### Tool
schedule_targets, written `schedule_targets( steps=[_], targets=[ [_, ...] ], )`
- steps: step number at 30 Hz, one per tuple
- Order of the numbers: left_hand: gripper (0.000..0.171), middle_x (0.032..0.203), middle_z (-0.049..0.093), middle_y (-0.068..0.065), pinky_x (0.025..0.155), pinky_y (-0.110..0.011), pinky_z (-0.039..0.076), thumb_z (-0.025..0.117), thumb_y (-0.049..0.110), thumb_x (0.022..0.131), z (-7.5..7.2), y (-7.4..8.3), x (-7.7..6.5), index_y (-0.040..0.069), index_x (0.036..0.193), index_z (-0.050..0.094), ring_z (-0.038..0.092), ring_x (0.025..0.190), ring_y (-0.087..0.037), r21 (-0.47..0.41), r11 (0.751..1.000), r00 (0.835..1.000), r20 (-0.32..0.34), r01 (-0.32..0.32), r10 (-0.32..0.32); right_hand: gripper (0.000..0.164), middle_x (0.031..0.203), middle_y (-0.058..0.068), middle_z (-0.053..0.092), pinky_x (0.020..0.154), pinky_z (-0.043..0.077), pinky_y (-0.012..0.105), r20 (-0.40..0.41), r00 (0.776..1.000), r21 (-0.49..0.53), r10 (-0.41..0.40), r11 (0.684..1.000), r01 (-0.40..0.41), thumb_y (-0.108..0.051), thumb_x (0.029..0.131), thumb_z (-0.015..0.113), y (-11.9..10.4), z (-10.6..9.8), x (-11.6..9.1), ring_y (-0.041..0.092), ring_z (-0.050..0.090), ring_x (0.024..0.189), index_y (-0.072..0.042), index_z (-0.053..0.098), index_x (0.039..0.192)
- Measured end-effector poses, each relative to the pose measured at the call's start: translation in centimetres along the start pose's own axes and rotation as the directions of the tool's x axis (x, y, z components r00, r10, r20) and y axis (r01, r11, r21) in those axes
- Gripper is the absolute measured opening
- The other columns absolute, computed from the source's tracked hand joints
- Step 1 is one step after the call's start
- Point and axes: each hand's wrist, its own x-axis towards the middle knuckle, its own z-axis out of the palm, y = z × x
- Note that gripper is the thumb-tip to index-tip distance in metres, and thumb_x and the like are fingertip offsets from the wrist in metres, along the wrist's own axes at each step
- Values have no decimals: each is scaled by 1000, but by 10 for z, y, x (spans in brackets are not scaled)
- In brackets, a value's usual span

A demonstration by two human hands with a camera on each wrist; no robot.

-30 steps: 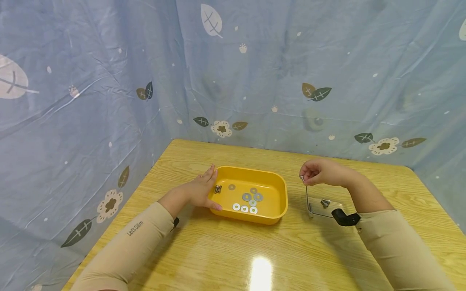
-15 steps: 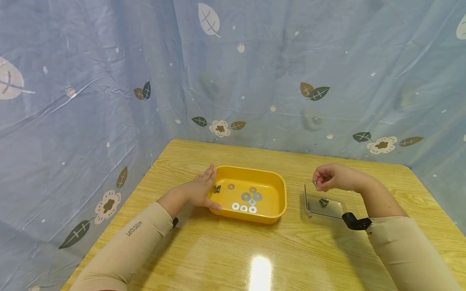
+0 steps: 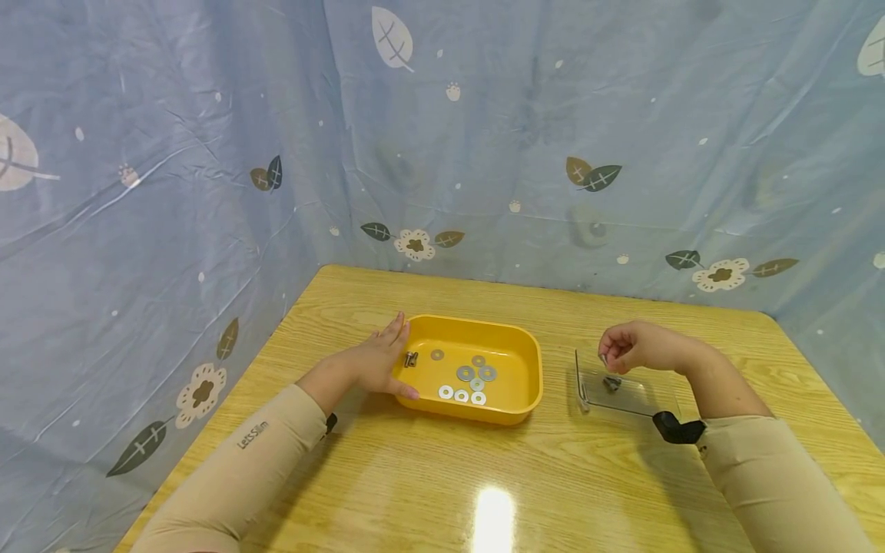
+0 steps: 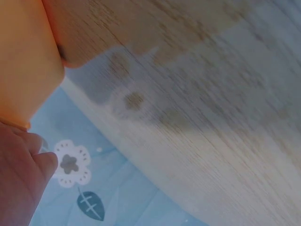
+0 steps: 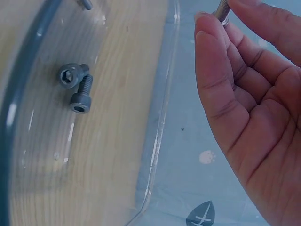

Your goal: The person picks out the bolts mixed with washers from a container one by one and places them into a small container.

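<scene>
My left hand [image 3: 378, 362] rests on the left end of a yellow tray [image 3: 505, 417], fingers stretched along its side and thumb at the front rim. Several flat metal washers [image 3: 466, 373] lie in this tray, with a few small screws [image 3: 411, 359] beside my fingers. Over a clear plastic box [image 3: 615, 408], my right hand [image 3: 643, 348] pinches a metal screw [image 5: 223, 13] between thumb and fingertips. Socket-head screws [image 5: 80, 100] lie together on the box's floor, and the tip of another screw [image 5: 86, 4] shows at the top of the right wrist view.
Both containers stand on a wood-grain table [image 3: 387, 468], the clear box to the right of the yellow tray. A blue curtain [image 3: 484, 153] with leaf and flower prints hangs behind and along the left side.
My right hand has moved rightward from the clear box's left edge to above its inside, then slightly lower, still pinching the screw. My left hand stays on the yellow tray.
</scene>
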Motion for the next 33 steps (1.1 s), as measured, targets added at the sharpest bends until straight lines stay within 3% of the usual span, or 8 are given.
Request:
schedule_targets(
  steps=[18,33],
  targets=[
    [128,147,-23,-13,111,-46,8,48,82,61,2,-1,0,2,145,-7,-11,138,-23,-16,1000,1000,0,-9,9,20,81,9,58,67,47,39,-3,999,7,46,999,-46,-8,88,59,3,3,3,16,52,70,5,55,102],
    [129,147,-24,-13,111,-46,8,45,83,60,3,-3,3,2,145,-8,-12,138,-22,12,1000,1000,-5,-6,6,23,84,10,58,71,48,31,-32,999,-67,20,997,-22,-15,88,61,-28,-8,14,21,55,76,1,55,103]
  ],
)
